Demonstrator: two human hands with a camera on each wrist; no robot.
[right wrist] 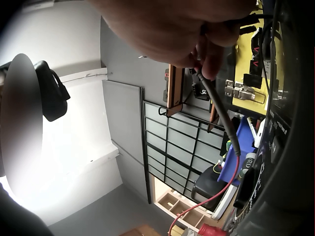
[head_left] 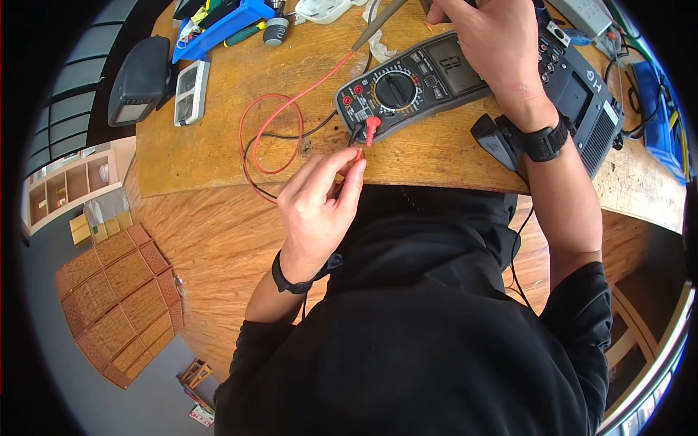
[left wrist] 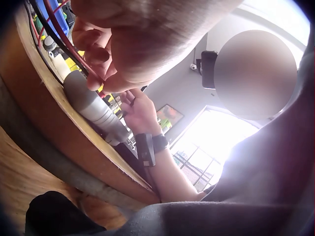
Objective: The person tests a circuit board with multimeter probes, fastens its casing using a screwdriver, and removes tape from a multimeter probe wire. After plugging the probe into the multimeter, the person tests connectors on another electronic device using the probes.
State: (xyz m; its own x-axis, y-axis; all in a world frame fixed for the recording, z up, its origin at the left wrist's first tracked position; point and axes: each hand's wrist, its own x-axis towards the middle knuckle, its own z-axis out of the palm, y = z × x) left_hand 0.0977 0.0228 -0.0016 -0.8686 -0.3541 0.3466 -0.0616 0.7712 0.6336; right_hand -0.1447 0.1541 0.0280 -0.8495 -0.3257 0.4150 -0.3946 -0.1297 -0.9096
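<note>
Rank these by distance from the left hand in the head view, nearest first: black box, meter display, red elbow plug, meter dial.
From the left hand:
1. Red elbow plug: just beyond the fingertips, at the meter's near edge.
2. Meter dial: ahead, slightly right.
3. Meter display: farther right, partly behind the right hand.
4. Black box: far right.

Head view: from above the black-and-grey plastic multimeter with a round dial (head_left: 395, 89), facing steeply down, widest of the three.
Left wrist view: very near the left hand (left wrist: 147, 44), low beside the multimeter, facing the bare right forearm (left wrist: 172, 177) and bright window (left wrist: 216, 142).
Right wrist view: close to the right hand (right wrist: 172, 29), facing past the multimeter.
Head and right wrist share: blue plastic tray (right wrist: 238, 152), thin red cable (right wrist: 221, 191).
Head and left wrist share: right forearm.
</note>
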